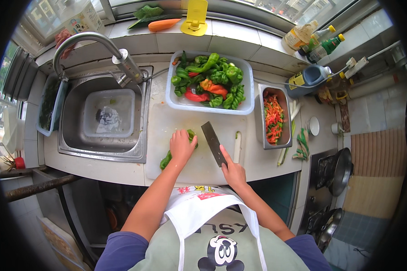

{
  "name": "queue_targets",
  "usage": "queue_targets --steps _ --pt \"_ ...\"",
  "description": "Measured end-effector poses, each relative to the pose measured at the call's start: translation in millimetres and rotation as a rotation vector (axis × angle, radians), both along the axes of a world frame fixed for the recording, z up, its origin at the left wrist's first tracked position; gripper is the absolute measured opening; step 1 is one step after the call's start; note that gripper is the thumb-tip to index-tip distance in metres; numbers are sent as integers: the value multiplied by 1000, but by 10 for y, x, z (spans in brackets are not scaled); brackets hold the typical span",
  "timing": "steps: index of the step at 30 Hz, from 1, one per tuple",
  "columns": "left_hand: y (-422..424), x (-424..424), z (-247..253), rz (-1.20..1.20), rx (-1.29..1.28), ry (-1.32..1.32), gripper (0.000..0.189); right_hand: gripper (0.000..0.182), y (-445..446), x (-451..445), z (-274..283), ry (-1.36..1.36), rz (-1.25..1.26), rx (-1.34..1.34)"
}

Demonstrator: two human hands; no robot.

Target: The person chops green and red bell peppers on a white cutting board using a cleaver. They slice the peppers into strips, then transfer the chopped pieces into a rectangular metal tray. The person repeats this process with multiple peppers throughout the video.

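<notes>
On the white cutting board [203, 162], my left hand [182, 145] rests over a green pepper [192, 135], its fingers curled on it. Another piece of green pepper [165, 160] shows beside that wrist, nearer to me. My right hand [233, 172] grips a cleaver [211, 137], whose dark blade points away from me over the board, apart from the pepper. To the right of the cleaver lies a white length of scallion [237, 148]. Behind the board stands a plastic tub [210, 110] with green and red peppers. A steel pan [278, 146] at the right holds shredded red and green pepper.
A steel sink [101, 150] with a faucet [130, 67] and a plastic basin [109, 133] lies at the left. Scallions [294, 111], a striped cloth [302, 145] and a small bowl [313, 126] are at the right, before the stove [322, 172]. A carrot [164, 24] lies on the ledge.
</notes>
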State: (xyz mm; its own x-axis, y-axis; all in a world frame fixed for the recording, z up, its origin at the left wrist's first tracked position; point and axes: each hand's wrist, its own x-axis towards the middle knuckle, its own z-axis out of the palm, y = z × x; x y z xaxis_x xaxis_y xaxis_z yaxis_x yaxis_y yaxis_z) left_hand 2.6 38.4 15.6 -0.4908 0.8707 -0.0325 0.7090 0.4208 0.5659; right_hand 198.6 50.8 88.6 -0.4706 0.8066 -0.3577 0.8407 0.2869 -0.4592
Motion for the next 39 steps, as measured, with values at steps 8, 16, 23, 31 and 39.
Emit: queue_targets --steps 8,16,23,31,39 --pt "-36 128 210 -99 -160 -188 25 74 -5 -128 51 17 159 111" --pt "-19 166 -35 -103 -112 -61 26 76 41 -327 -187 -68 159 113" --pt "-41 177 -167 -126 -30 31 24 76 84 -450 -255 -123 184 134" --pt "-52 192 -134 -106 -50 0 24 74 50 -360 -92 -117 188 59" --pt "-104 193 -170 -115 -48 -29 25 79 54 -300 -196 23 184 109"
